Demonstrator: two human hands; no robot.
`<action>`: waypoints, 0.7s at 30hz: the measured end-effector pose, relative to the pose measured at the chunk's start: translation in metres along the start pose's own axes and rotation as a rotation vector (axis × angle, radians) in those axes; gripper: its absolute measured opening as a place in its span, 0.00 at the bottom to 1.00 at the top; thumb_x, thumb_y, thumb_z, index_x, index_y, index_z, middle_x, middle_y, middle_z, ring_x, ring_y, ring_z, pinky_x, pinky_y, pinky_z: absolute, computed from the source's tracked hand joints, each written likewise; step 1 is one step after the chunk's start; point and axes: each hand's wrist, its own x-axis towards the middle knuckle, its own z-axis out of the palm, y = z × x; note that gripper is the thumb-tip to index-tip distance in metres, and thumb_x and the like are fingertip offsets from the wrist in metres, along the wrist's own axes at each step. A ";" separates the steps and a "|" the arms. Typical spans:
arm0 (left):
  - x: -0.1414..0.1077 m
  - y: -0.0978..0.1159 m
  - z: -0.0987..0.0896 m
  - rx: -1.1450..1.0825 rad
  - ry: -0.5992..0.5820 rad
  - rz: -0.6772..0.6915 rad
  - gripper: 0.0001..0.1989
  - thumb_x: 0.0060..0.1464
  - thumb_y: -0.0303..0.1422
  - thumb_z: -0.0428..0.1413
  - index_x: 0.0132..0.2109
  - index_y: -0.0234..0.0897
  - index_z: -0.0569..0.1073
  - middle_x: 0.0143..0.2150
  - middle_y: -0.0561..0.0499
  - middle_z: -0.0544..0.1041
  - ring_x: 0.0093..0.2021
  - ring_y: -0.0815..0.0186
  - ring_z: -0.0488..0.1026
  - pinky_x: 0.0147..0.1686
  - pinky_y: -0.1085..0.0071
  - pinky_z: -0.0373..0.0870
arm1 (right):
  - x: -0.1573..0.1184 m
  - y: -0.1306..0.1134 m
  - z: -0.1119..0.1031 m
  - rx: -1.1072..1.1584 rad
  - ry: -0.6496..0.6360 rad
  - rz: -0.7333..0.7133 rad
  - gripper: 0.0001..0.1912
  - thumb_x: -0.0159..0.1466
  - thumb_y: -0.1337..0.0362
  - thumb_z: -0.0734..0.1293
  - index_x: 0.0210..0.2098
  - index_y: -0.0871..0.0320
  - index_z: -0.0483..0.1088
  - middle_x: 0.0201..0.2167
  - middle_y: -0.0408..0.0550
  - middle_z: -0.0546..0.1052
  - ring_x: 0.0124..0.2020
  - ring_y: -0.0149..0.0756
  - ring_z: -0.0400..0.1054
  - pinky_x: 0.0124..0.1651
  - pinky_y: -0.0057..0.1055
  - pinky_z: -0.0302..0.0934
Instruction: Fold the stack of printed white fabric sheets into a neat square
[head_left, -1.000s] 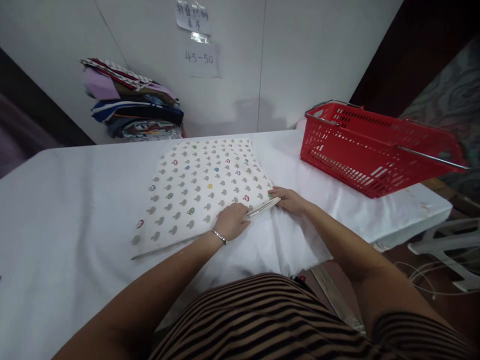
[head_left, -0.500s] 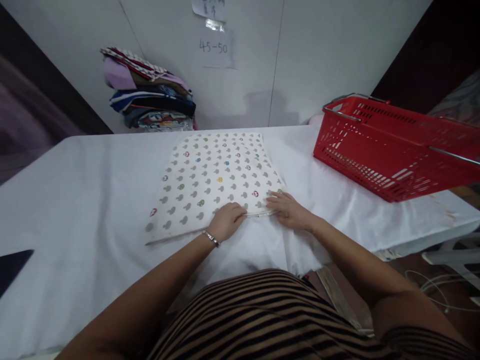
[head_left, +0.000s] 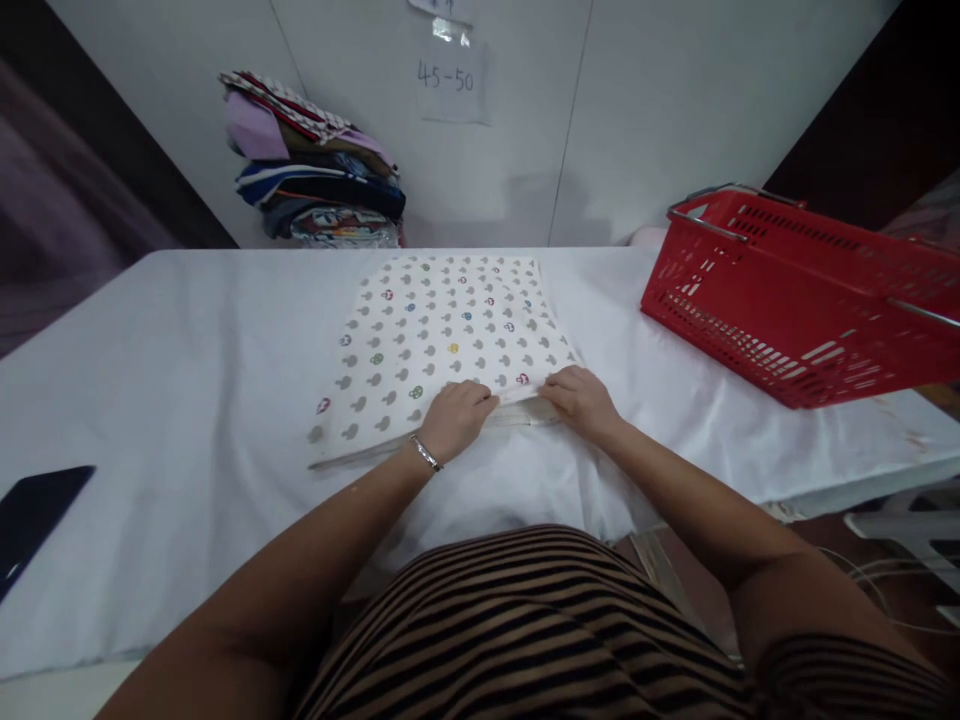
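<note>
Dark flat item on the white tablecloth, far left. Stack of folded fabrics at the back, against the wall. Mushroom-print cloth lies mid-table, layered. Person's left hand pinches its near edge; right hand pinches same edge further right, top layer raised between them. Red basket on the right, apart from the cloth.

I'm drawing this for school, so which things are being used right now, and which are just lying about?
In use:
- mushroom-print cloth
- left hand and right hand, both gripping its near edge
- white-covered table, under the cloth

Seemingly just lying about, untouched:
- red basket
- fabric pile at the back
- dark flat thing; can't tell what
</note>
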 end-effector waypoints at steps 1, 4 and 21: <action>-0.002 0.001 0.002 0.010 -0.023 0.033 0.11 0.58 0.28 0.46 0.39 0.37 0.73 0.36 0.48 0.73 0.37 0.65 0.66 0.35 0.67 0.60 | -0.002 0.000 0.002 -0.012 -0.042 -0.040 0.11 0.64 0.67 0.59 0.37 0.55 0.73 0.36 0.49 0.74 0.37 0.37 0.61 0.37 0.33 0.53; -0.011 0.008 0.007 0.001 -0.081 0.062 0.10 0.58 0.27 0.47 0.40 0.38 0.72 0.35 0.49 0.72 0.36 0.65 0.66 0.34 0.67 0.60 | -0.012 0.000 0.010 -0.006 -0.155 -0.109 0.11 0.64 0.67 0.59 0.37 0.55 0.73 0.36 0.48 0.74 0.37 0.37 0.61 0.37 0.33 0.52; -0.008 0.014 0.000 -0.111 -0.212 -0.069 0.11 0.58 0.29 0.45 0.38 0.38 0.72 0.36 0.49 0.71 0.38 0.64 0.65 0.35 0.67 0.60 | -0.016 0.006 -0.004 0.202 -0.275 -0.066 0.14 0.65 0.66 0.55 0.37 0.57 0.72 0.35 0.51 0.72 0.36 0.36 0.63 0.38 0.33 0.57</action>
